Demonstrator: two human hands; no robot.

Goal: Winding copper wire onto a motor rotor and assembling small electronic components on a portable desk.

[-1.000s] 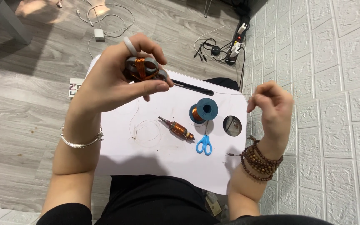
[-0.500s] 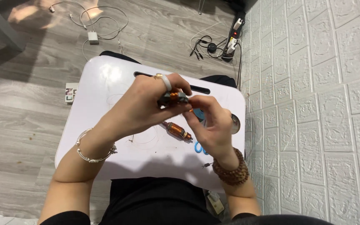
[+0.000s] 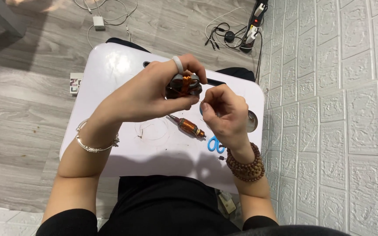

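Dark round motor core wound with copper wire (image 3: 183, 85): gripped in left hand (image 3: 147, 96); right hand (image 3: 224, 114) just right, fingers pinched narrow, contents indiscernible.

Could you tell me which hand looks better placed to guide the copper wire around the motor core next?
Probably the right hand: its pinched fingertips sit just beside the motor core and carry nothing bulky. The left hand is wrapped around the core, holding it above the white table, so it is occupied steadying it.
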